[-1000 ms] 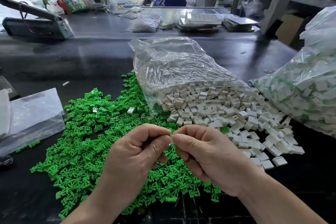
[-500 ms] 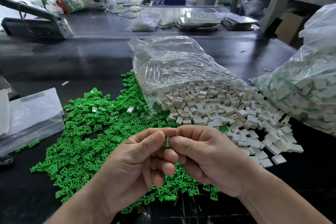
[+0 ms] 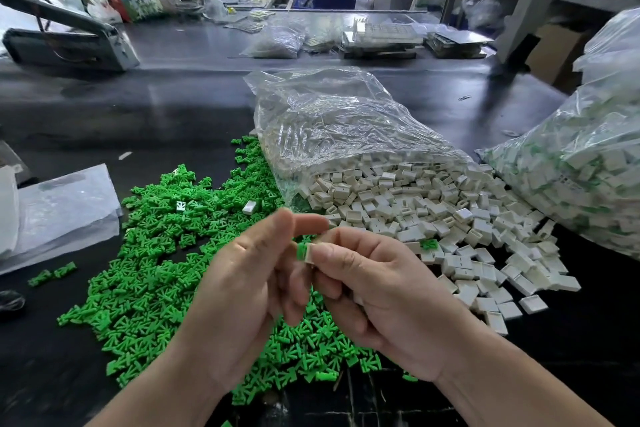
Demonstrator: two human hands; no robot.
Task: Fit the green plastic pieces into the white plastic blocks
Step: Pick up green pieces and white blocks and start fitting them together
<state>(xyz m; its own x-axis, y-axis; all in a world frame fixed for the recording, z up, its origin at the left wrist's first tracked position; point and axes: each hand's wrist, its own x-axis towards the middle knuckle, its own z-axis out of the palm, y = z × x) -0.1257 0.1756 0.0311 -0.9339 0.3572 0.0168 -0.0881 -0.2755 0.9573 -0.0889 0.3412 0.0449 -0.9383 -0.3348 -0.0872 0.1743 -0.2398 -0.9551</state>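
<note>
Over a dark worktop, a person's right hand pinches one white block between thumb and forefinger. A green piece sits at the block's left end and juts toward the left hand. The fingers of the left hand are loosely spread and blurred, just beside the pair. Whether they touch it cannot be told, and they grip nothing that shows.

This one unit looks joined or very nearly so, though how deep the green piece is seated is not visible. A broad heap of loose green pieces lies under and to the left of the hands. Unfilled white blocks spill from the mouth of a clear bag lying on its side.

At the right edge, a second bag bulges with white blocks flecked with green, apparently finished ones. Judging by the two loose heaps, the job is well under way but a large share of the fitting is left to do.
</note>
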